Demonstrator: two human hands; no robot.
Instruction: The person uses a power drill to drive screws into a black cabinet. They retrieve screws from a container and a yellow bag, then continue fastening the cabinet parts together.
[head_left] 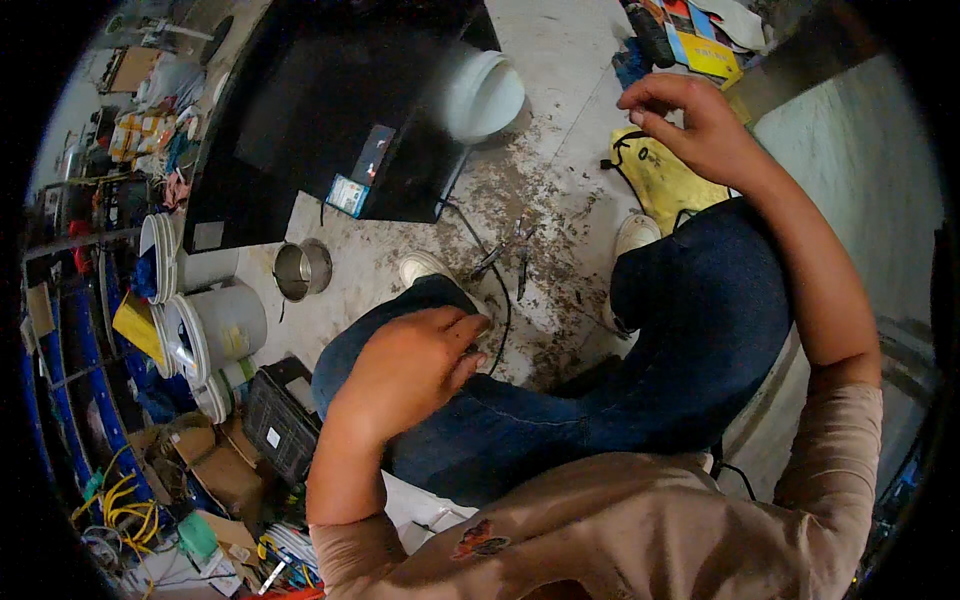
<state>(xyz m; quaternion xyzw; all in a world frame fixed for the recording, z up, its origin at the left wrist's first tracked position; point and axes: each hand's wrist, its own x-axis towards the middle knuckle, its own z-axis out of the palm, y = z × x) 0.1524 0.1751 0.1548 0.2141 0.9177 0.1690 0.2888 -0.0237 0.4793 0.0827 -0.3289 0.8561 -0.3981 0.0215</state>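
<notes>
My left hand [415, 365] hovers over my left thigh. Its fingers are loosely bent, thumb and fingertips apart, and nothing shows between them. Farther off on the right, my right hand [690, 125] is raised above a yellow cloth bag [665, 185]. Its fingers curve with a gap to the thumb, and it holds nothing that I can see. On the dirt-strewn floor between my shoes lie dark slender tools [505, 248], their kind too small to tell. A black cable [506, 325] runs past them toward my left shoe [424, 268].
A large black cabinet [310, 110] stands ahead, a white bucket [490, 95] beside it. A metal ring-shaped tin [302, 270] sits left. White tubs [228, 325], a black case [285, 420] and cluttered shelves line the left. Colourful packets [700, 45] lie at the far right.
</notes>
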